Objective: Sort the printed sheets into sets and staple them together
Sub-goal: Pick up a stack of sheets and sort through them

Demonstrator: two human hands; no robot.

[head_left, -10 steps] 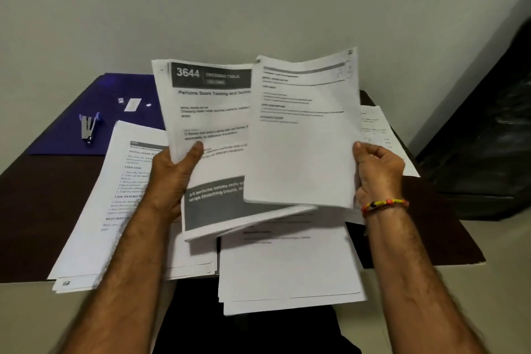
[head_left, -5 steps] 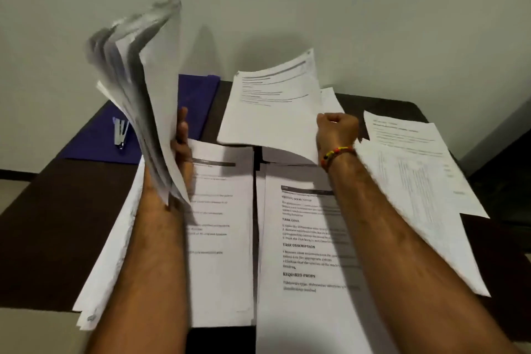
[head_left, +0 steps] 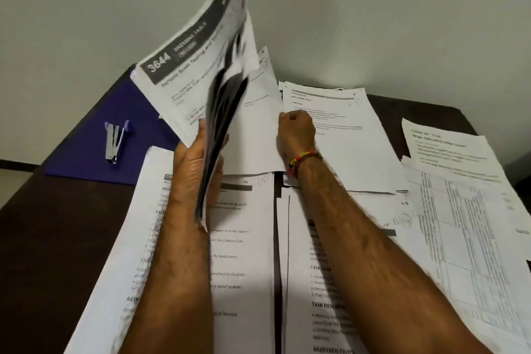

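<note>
My left hand point(head_left: 198, 164) grips a thick bundle of printed sheets point(head_left: 195, 66) by its lower edge and holds it raised and fanned; the top page reads "3644" on a dark header. My right hand point(head_left: 296, 131), with a beaded bracelet at the wrist, pinches the right edge of a single white sheet point(head_left: 258, 129) that stands tilted next to the bundle. Beneath my arms lie two piles of printed sheets, one on the left point(head_left: 247, 261) and one on the right point(head_left: 298, 310). A blue and silver stapler point(head_left: 115, 139) lies at the far left on a purple folder point(head_left: 86, 146).
The dark brown table point(head_left: 48, 238) stands against a pale wall. Another pile of sheets point(head_left: 350, 135) lies at the back centre. Further right lie a text page point(head_left: 448, 149) and a long sheet with a table of figures point(head_left: 465, 238).
The bundle in my left hand has swung right and turned, so its "3644" front page now faces me. My right hand has moved left with its sheet, close to the bundle.
</note>
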